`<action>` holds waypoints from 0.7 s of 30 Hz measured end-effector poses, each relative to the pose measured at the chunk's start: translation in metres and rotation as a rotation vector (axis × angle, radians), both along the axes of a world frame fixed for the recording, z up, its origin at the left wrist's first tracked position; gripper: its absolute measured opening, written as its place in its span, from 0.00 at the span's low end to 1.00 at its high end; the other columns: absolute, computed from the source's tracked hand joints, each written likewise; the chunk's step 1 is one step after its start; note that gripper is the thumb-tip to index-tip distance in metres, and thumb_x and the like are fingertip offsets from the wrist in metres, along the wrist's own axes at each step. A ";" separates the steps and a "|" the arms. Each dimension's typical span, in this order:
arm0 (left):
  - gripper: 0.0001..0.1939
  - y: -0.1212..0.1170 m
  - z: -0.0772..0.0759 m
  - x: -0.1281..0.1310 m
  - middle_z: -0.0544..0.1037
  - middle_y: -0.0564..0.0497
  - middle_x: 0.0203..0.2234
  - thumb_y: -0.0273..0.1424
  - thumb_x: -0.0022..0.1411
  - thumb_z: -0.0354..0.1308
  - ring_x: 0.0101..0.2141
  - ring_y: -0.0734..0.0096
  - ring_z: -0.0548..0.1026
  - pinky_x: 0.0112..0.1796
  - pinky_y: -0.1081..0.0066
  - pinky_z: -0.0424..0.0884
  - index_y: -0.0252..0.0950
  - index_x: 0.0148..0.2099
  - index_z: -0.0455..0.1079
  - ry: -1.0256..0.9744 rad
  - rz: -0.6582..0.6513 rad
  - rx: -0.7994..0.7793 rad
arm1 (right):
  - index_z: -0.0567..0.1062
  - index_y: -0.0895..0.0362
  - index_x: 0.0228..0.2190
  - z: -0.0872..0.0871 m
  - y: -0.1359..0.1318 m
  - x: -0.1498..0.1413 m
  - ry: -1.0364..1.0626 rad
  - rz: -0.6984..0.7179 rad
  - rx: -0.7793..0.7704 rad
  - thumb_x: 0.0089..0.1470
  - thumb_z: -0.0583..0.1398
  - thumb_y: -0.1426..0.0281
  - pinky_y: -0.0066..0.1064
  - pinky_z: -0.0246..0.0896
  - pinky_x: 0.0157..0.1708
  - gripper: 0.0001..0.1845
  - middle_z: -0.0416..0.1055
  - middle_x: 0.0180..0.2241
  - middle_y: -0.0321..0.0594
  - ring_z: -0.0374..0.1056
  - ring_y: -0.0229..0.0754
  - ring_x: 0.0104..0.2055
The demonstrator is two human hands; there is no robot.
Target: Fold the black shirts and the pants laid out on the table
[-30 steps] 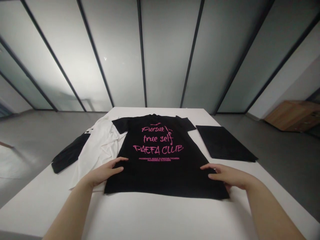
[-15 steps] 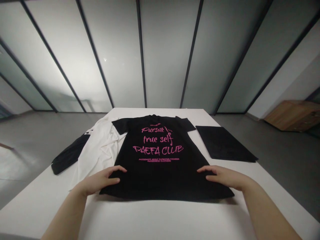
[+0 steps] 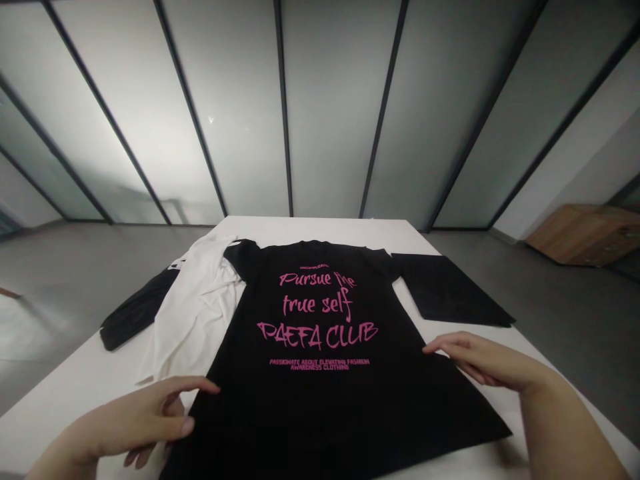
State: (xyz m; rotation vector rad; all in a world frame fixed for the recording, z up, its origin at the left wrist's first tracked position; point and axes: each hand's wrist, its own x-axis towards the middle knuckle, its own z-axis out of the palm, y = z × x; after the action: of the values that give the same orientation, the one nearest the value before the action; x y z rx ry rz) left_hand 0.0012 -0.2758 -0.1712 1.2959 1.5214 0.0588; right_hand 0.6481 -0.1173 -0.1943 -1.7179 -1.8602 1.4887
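A black T-shirt [image 3: 310,413] with pink lettering lies spread in front of me. Its hem slants, and the lower left corner runs out of the frame. My left hand [image 3: 145,417] is at the shirt's left edge, open, index finger stretched over the fabric and thumb apart from it. At the right edge, my right hand [image 3: 485,360] is open too, its extended index fingertip touching the cloth and its other fingers partly hidden below. The shirt's right sleeve reaches a folded black garment [image 3: 455,290]. Its left sleeve meets a crumpled white garment [image 3: 193,300].
Everything lies on a white table [image 3: 325,227]. A folded dark garment [image 3: 140,310] rests at the left edge beside the white one. Frosted glass panels [image 3: 330,113] stand behind the table, and a wooden cabinet [image 3: 575,233] is on the floor at right.
The black T-shirt has come nearer to me and its hem now slants. My hands have moved outward from on top of the fabric to its side edges, the left one also closer.
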 end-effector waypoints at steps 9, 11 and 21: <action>0.32 0.075 0.046 0.053 0.81 0.49 0.33 0.62 0.61 0.55 0.35 0.57 0.78 0.38 0.63 0.74 0.42 0.51 0.78 0.254 0.161 0.682 | 0.79 0.55 0.53 0.011 0.032 -0.082 -0.041 -0.089 0.374 0.61 0.59 0.52 0.35 0.70 0.36 0.26 0.77 0.38 0.44 0.74 0.48 0.41; 0.28 0.099 0.057 0.082 0.83 0.48 0.38 0.58 0.63 0.56 0.39 0.55 0.79 0.41 0.61 0.75 0.42 0.50 0.78 0.184 0.133 0.779 | 0.79 0.53 0.52 0.022 0.037 -0.112 -0.054 0.008 0.453 0.62 0.60 0.54 0.38 0.70 0.43 0.23 0.79 0.41 0.44 0.74 0.49 0.44; 0.20 0.231 -0.012 0.194 0.83 0.39 0.46 0.44 0.73 0.52 0.50 0.50 0.79 0.52 0.55 0.72 0.36 0.51 0.79 0.460 0.090 0.899 | 0.81 0.57 0.49 0.010 0.104 -0.225 -0.262 -0.116 0.594 0.69 0.56 0.63 0.34 0.67 0.49 0.17 0.81 0.47 0.47 0.76 0.48 0.48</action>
State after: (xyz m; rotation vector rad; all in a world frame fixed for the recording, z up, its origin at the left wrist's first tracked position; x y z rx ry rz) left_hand 0.1951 -0.0447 -0.1833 2.0371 2.0497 0.5931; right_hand 0.4227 -0.0132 -0.1847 -1.7251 -2.0063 0.5900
